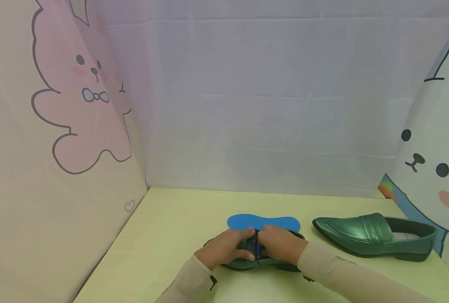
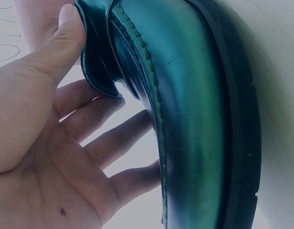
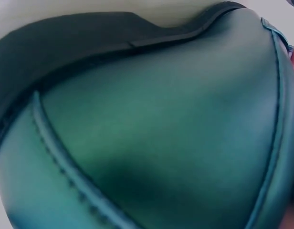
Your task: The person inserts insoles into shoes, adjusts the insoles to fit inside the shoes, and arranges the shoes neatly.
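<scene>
A green loafer [image 1: 243, 264] lies on the table in front of me, toe to the left. My left hand [image 1: 224, 249] grips its raised upper flap at the opening, thumb on one side and fingers on the other. The left wrist view shows that thumb on the flap [image 2: 97, 52] and fingers along the stitched edge. My right hand [image 1: 281, 243] reaches into the opening with bent fingers, their tips hidden. A bit of blue [image 1: 260, 251] shows inside beside them; I cannot tell whether they pinch it. The shoe's green side [image 3: 161, 124] fills the right wrist view.
A blue insole [image 1: 247, 221] lies flat just behind the shoe. To the right, a second green loafer [image 1: 372, 235] stands upright, toe to the left, a pale lining inside. The pale yellow table [image 1: 164, 235] is bounded by cloth walls at the back and sides.
</scene>
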Demonstrator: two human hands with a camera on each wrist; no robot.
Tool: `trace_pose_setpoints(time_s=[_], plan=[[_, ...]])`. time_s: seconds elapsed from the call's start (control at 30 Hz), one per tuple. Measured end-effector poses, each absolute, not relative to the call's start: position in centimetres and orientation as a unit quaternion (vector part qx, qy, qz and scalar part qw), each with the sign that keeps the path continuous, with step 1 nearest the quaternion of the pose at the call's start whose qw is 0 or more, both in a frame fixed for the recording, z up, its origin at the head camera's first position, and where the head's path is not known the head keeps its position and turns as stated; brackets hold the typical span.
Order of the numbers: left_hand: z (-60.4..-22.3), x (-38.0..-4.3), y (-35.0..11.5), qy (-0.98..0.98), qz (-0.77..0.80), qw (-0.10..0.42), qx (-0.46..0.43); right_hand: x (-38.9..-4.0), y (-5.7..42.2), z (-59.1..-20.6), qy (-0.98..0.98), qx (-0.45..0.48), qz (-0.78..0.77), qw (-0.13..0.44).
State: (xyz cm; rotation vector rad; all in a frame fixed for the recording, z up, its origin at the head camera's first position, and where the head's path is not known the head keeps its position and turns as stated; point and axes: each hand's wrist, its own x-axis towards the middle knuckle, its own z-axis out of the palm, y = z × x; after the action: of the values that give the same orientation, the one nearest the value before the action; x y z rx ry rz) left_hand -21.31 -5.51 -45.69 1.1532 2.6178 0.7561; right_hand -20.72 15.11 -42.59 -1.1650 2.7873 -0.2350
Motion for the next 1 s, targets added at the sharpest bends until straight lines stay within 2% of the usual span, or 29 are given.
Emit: trace_pose_setpoints(time_s=[0.63,1.0], plan=[[-45.75,-21.49,-5.52,0.885,0.244,0.093,0.385,-21.27,15.61,-42.33,0.902,-0.413,-0.069,0.104],[-46.05,-21.52,-5.35,0.880,0.260,0.091,0.387,-21.42,15.82,-41.74,0.896,-0.432,-0.028,0.101]])
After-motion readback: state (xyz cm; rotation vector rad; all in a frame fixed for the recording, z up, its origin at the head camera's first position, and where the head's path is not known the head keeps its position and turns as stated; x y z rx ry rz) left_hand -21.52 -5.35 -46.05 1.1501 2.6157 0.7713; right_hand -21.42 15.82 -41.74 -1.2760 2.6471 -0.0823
